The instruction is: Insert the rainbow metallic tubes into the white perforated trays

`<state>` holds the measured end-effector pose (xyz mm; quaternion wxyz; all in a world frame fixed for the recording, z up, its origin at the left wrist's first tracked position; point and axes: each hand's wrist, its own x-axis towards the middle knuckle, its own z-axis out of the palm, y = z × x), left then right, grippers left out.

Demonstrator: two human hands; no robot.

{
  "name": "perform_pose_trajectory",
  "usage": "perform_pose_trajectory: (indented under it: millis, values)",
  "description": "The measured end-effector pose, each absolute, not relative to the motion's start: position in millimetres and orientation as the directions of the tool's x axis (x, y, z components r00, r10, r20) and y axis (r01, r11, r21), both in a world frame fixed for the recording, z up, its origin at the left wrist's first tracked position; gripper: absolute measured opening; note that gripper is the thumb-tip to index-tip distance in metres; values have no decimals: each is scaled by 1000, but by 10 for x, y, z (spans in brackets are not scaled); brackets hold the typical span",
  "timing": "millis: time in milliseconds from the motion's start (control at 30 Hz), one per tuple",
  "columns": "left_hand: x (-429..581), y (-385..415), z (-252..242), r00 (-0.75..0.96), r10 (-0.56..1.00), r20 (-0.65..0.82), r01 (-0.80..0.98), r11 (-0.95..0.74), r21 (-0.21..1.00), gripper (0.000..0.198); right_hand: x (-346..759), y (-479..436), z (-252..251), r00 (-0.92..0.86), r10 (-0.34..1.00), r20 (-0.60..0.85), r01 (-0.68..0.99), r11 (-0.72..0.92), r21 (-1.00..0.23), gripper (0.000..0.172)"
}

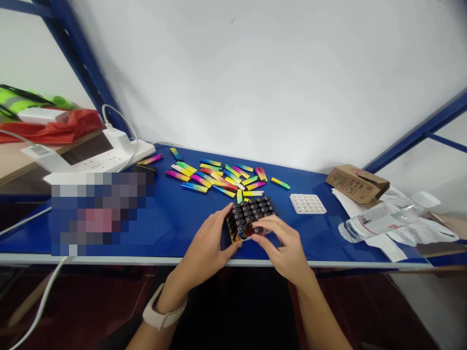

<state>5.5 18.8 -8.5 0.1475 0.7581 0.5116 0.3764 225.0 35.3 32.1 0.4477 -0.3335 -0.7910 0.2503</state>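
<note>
A block of upright, black-topped sticks (pixel 251 209) is packed in rows near the front edge of the table. My left hand (pixel 209 238) is wrapped round its left side, with the thumb at the front corner. At the front row, my right hand (pixel 280 240) pinches one black-topped stick (pixel 258 230) between thumb and fingers. Behind the block lie several loose, shiny sticks (pixel 200 181) in yellow, blue, pink and green gradients. To the right is a white tray with rows of holes (pixel 308 203). The lower part of the block is largely hidden by my hands.
At the right lie a clear plastic bottle (pixel 383 218), an open cardboard box (pixel 355 184) and white paper. On the left are a white power strip (pixel 105 160) with cables and a pixelated, unreadable object. A white wall (pixel 255 87) stands behind the blue table (pixel 164 214).
</note>
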Motion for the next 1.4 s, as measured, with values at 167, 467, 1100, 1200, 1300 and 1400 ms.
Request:
perform_pose_trajectory:
  millis: [167,467,1100,1200,1300,1400]
  values:
    - [51,176,-93,189,890,415,669,-426,609,80,2255,333,359,-412,743,527,323,660,-678,20]
    - [63,181,-81,193,886,422,660,-435,612,78,2213,260,384,-390,761,519,510,647,-567,28]
    - [58,184,-91,181,894,411,659,-420,623,79,2611,1605,401,-606,795,33,763,593,-257,67]
    - [62,180,-85,181,901,394,665,-407,626,79,2651,1603,401,-580,813,51,793,578,-192,49]
    - [64,176,-79,185,902,391,664,-407,627,78,2813,1570,393,-537,840,82,833,543,-107,41]
    - [59,181,-83,184,897,402,666,-414,620,76,3006,1509,393,-450,887,100,891,454,-18,40]
